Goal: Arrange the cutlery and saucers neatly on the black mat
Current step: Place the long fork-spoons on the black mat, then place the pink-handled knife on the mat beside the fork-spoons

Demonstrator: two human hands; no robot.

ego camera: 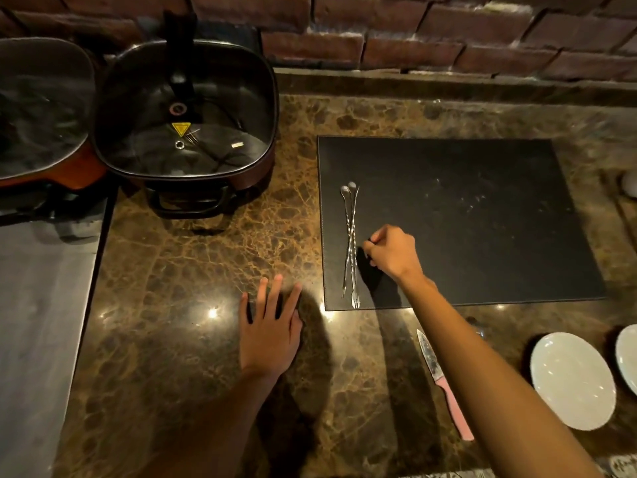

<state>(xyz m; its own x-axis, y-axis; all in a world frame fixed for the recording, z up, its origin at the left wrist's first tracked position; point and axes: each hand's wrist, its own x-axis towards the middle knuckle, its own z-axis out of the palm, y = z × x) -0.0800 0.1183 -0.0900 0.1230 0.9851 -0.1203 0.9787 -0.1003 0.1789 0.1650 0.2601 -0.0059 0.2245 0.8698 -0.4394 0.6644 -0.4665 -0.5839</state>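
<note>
Two long twisted steel spoons (350, 243) lying side by side at left edge of rectangular black mat (482, 215), just left of right hand (391, 251). Right hand loosely curled, fingertips hidden, grip unclear. Left hand (270, 334) flat, spread on brown marble counter (193, 270). White saucers (572, 379) near right, one cropped.

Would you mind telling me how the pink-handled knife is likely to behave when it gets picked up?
The pink-handled knife looks rigid, so it should lift without flexing. Lying flat on the polished marble counter, it may slide when nudged. Its pointed blade suggests gripping the handle.
</note>
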